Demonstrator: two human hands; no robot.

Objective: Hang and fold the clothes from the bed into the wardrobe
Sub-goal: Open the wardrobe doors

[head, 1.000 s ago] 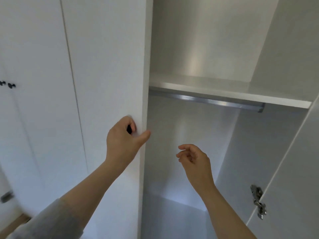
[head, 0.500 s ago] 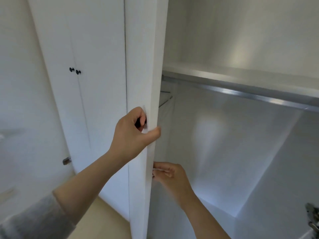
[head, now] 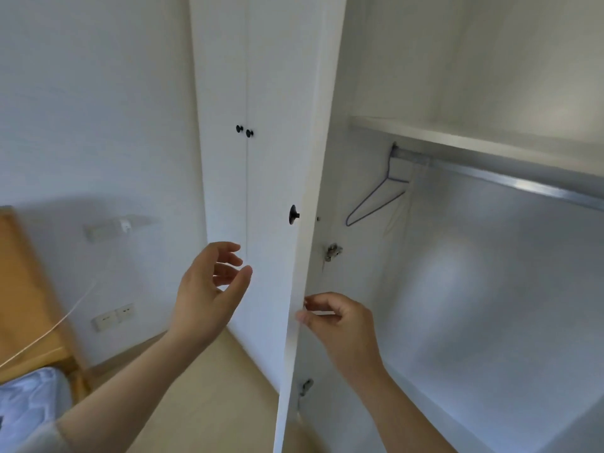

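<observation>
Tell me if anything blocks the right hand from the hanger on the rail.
Nothing visible does. The right hand, holding the door by its edge, is on the door's inner side, and open space runs from it up to the blue hanger on the rail.

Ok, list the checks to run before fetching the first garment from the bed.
1. Door open: ok. The door stands edge-on and the wardrobe interior shows.
2. Right hand free: not ok. The right hand pinches the door's edge.
3. Left hand free: ok. The left hand is open, below the knob, holding nothing.
4. Hanger ready: ok. A blue hanger hangs at the left end of the rail.
5. Clothes located: cannot tell. Only a corner of the bed shows, with no garment on it.
</observation>
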